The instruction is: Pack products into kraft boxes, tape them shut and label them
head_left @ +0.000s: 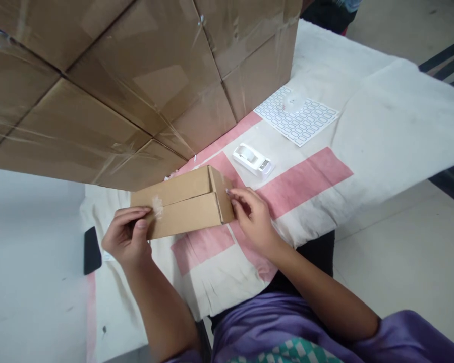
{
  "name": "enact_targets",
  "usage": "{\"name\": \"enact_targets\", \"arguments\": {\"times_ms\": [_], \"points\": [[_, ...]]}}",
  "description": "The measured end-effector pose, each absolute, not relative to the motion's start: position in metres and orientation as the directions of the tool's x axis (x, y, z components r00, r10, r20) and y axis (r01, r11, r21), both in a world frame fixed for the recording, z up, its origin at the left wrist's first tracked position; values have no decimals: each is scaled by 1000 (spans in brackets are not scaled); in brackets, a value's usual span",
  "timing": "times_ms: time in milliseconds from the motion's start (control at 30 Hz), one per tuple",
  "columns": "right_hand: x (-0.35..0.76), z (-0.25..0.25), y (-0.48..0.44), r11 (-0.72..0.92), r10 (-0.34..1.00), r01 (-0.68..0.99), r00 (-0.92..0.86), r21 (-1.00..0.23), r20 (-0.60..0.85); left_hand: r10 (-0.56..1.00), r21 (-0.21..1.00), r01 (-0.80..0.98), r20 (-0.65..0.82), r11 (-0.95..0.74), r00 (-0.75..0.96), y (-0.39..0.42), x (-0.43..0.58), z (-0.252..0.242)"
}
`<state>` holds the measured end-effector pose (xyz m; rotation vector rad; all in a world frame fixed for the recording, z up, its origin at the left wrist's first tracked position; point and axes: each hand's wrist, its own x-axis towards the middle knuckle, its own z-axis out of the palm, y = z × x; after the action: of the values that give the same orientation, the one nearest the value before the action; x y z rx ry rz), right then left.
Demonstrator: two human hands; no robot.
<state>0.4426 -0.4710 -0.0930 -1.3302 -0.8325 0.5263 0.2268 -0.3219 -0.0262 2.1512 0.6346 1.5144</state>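
Note:
A small brown cardboard box point(183, 204) lies on the white and pink cloth point(306, 176) in front of me. My left hand point(127, 238) grips the box's left end, fingers curled over it near a bit of clear tape. My right hand point(252, 217) is at the box's right end flap, fingers bent and pressing against it. A white tape dispenser point(252, 160) sits just beyond the right hand. Farther back lies a sheet of small labels point(297, 120).
A tall stack of large taped cardboard cartons point(128, 85) fills the left and back. A black phone point(92, 250) lies at the cloth's left edge. Another person's dark clothing point(327, 15) shows at the top. The floor is to the right.

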Motion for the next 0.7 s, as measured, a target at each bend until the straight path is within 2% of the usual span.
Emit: {"name": "enact_targets", "arguments": {"times_ms": [133, 400, 700], "points": [[439, -94, -472, 174, 733, 94, 652, -980, 192, 595, 586, 132, 743, -799, 306, -322, 224, -27], [440, -86, -465, 187, 722, 200, 636, -962, 272, 591, 585, 120, 749, -802, 298, -323, 225, -27], [442, -89, -458, 169, 779, 87, 598, -982, 187, 584, 564, 165, 743, -810, 328, -322, 223, -28]]}}
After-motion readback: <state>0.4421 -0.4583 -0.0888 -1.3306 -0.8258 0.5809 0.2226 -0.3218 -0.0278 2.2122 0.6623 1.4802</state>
